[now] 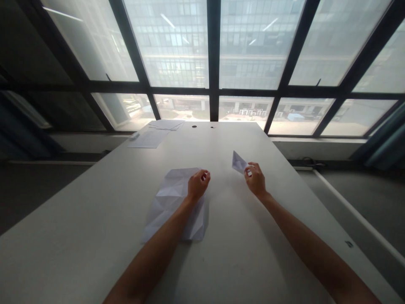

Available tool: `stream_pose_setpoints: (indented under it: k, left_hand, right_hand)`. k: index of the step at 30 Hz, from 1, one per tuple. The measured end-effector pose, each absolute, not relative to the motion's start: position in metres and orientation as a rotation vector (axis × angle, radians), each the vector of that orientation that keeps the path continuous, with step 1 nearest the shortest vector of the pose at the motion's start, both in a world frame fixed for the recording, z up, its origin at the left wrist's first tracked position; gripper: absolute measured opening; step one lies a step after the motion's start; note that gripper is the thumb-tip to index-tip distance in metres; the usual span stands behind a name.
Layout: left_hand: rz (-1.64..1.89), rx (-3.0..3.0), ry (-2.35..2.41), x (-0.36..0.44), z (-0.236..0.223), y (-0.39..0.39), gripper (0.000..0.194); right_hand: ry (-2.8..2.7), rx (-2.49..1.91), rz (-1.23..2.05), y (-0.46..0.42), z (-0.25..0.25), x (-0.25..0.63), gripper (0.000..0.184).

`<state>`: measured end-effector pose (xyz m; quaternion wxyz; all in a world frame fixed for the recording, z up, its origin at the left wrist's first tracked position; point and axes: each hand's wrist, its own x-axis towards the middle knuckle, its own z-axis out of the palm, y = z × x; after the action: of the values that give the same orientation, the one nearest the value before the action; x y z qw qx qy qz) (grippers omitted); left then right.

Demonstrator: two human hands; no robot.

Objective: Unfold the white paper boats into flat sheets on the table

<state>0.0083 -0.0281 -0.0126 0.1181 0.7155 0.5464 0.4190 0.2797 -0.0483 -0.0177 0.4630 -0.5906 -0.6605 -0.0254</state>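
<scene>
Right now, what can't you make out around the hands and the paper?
- Creased sheet: its right part is hidden under the left forearm, head view.
- Left hand: curled, fingers fold inward; whether it pinches anything is hidden.
- Folded piece in the right hand: too small and backlit to tell its shape.
- Far papers: too small to read.
- Two dark spots near the far table edge: too small to identify.

A creased white paper sheet (177, 202) lies flat on the table, unfolded, its fold lines showing, at about seven o'clock from the table's middle. A small folded white paper piece (238, 162), pointed and angular, is held raised at two o'clock from the sheet.
</scene>
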Motion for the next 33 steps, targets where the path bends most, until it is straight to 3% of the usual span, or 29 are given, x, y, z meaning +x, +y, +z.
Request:
stream_pose_setpoints:
  k: [4,9,13,15,18,26,33]
  left_hand:
    - [1.426,1.841,1.306,0.015,-0.018,-0.022,0.034]
    - [1.422,1.756,1.348,0.01,-0.016,-0.017,0.019]
    - [1.311,1.875,1.262,0.01,-0.012,-0.023,0.012]
    - [1.249,1.898,1.156,0.015,-0.012,-0.027,0.02]
    - [1.133,2.024,1.022,0.021,-0.012,-0.033,0.019]
    - [1.1,2.341,1.092,0.024,-0.005,-0.046,0.016]
    - [1.155,1.517,0.757,0.028,-0.006,-0.038,0.019]
  right_hand:
    - [-1.78,-1.289,0.011,-0.099,-0.009,0.213,0.014]
    - [-1.841,-1.111,0.174,-0.127,0.003,0.184,0.008]
    - [-1.575,-1.135,0.451,-0.105,0.002,0.19,0.035]
    - [-1.535,-1.125,0.71,-0.089,-0.004,0.194,0.048]
    - [-1.466,-1.126,0.932,-0.077,-0.015,0.196,0.034]
    - [-1.382,-1.195,0.9,-0.092,-0.026,0.194,0.038]
    - [-1.27,-1.175,0.885,-0.088,-0.024,0.207,0.036]
